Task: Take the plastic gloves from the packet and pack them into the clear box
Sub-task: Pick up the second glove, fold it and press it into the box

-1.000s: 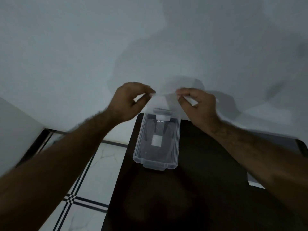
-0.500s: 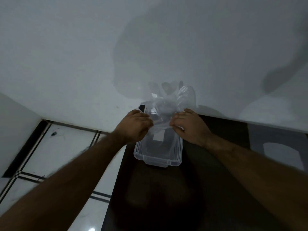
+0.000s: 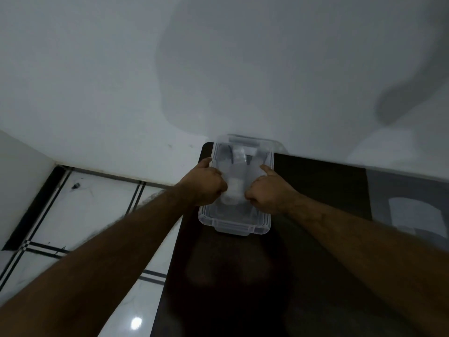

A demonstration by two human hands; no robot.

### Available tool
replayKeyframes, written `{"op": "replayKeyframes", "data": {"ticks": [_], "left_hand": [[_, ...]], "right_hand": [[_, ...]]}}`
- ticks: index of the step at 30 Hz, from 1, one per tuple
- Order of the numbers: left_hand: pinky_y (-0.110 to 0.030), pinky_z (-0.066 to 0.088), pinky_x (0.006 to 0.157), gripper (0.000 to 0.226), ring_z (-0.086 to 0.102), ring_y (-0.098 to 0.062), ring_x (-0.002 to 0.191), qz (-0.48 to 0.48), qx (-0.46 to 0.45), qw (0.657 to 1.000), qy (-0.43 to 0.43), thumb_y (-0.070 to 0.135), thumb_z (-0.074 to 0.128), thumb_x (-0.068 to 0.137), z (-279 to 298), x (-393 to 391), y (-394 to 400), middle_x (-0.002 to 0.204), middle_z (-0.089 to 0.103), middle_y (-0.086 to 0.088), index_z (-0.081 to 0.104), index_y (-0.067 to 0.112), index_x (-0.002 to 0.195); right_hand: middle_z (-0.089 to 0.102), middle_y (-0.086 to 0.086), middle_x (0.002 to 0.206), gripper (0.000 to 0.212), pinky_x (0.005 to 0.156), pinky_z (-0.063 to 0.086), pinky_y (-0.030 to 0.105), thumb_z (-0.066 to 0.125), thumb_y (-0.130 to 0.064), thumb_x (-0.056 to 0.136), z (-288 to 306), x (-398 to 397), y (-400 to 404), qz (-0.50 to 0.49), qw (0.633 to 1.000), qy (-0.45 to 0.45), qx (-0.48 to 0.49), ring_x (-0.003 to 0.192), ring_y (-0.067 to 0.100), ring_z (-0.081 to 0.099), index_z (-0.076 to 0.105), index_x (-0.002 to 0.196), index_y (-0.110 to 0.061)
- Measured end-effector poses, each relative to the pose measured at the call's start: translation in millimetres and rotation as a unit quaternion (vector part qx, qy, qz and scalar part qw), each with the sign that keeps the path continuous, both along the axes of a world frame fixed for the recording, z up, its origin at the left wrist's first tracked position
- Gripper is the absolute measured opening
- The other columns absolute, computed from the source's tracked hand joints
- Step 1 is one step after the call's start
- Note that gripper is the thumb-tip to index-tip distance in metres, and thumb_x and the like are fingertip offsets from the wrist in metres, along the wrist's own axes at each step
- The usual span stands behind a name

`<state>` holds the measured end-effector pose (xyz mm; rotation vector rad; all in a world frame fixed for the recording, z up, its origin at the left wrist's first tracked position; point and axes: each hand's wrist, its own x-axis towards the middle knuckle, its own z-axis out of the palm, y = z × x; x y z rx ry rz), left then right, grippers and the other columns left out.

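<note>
A clear plastic box [image 3: 234,226] stands on the dark table [image 3: 303,276] by the wall. Inside it lies a thin, see-through plastic glove [image 3: 234,188], flattened along the box's length. My left hand [image 3: 205,184] is inside the box's left side with fingers curled down onto the glove. My right hand [image 3: 268,190] is at the box's right side, fingers curled on the glove, index finger pointing forward. The packet is not in view.
The white wall [image 3: 218,69] rises right behind the box. To the left, the table's edge drops to a white tiled floor [image 3: 92,215] with dark stripes. A pale reflection shows on the table at the far right [image 3: 410,215].
Both hands came down from in front of the wall, carrying the glove. They now hold it down flat inside the box, where it stood up bunched half a second ago.
</note>
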<state>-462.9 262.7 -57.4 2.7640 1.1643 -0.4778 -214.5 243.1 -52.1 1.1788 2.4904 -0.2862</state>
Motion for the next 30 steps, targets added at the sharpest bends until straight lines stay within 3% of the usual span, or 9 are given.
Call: {"op": "replayKeyframes", "data": {"ticks": [6,11,18,23,26,30], "left_hand": [[-0.066,-0.004,0.129,0.025,0.056,-0.023,0.142,-0.038,-0.01,0.996,0.078,0.037,0.058,0.103,-3.3,7.4,-3.3,0.121,0.078,0.007,0.078,0.032,0.117],[-0.066,-0.011,0.126,0.025,0.048,-0.024,0.151,-0.06,-0.025,0.992,0.105,0.033,0.062,0.104,0.7,14.5,-0.2,0.132,0.076,0.007,0.077,0.033,0.123],[-0.072,-0.013,0.125,0.025,0.053,-0.026,0.146,-0.095,-0.044,0.983,0.153,0.033,0.063,0.101,-0.8,17.4,6.4,0.129,0.076,0.003,0.078,0.031,0.121],[-0.074,-0.011,0.125,0.036,0.051,-0.022,0.145,-0.114,-0.043,0.982,0.144,0.056,0.061,0.098,-3.1,15.7,5.2,0.125,0.075,0.009,0.076,0.036,0.124],[-0.072,-0.018,0.121,0.046,0.053,-0.021,0.143,-0.112,-0.046,0.982,0.143,0.066,0.049,0.102,-3.2,15.2,0.8,0.12,0.076,0.009,0.078,0.034,0.12],[-0.068,-0.035,0.11,0.06,0.056,-0.022,0.141,-0.107,-0.05,0.983,0.144,0.07,0.034,0.106,-9.4,10.2,-4.8,0.113,0.078,0.009,0.079,0.033,0.118]], "right_hand": [[0.074,-0.006,0.115,0.025,0.128,-0.006,0.064,0.052,-0.033,0.105,2.1,-5.3,-0.7,0.01,0.999,-0.041,-0.028,0.123,0.02,0.064,0.075,0.115,-0.032],[0.071,-0.002,0.129,0.026,0.129,0.002,0.069,0.057,-0.037,0.105,13.1,-13.3,-0.9,0.037,0.993,-0.092,-0.06,0.135,0.023,0.058,0.072,0.125,-0.03],[0.072,-0.005,0.129,0.046,0.13,0.007,0.065,0.046,-0.059,0.104,14.3,-25.6,-7.5,0.071,0.983,-0.121,-0.116,0.133,0.019,0.059,0.07,0.132,-0.032],[0.074,-0.004,0.115,0.049,0.124,0.024,0.061,0.046,-0.066,0.1,9.5,-25.1,-1.5,0.064,0.99,-0.102,-0.071,0.117,0.022,0.066,0.072,0.121,-0.031],[0.071,-0.002,0.107,0.044,0.119,0.031,0.058,0.05,-0.063,0.099,9.9,-25.6,1.5,0.033,0.993,-0.103,-0.048,0.11,0.024,0.066,0.073,0.116,-0.028],[0.069,0.0,0.106,0.037,0.119,0.03,0.059,0.055,-0.055,0.1,8.6,-26.4,3.1,0.016,0.992,-0.106,-0.061,0.109,0.025,0.066,0.073,0.115,-0.027]]}}
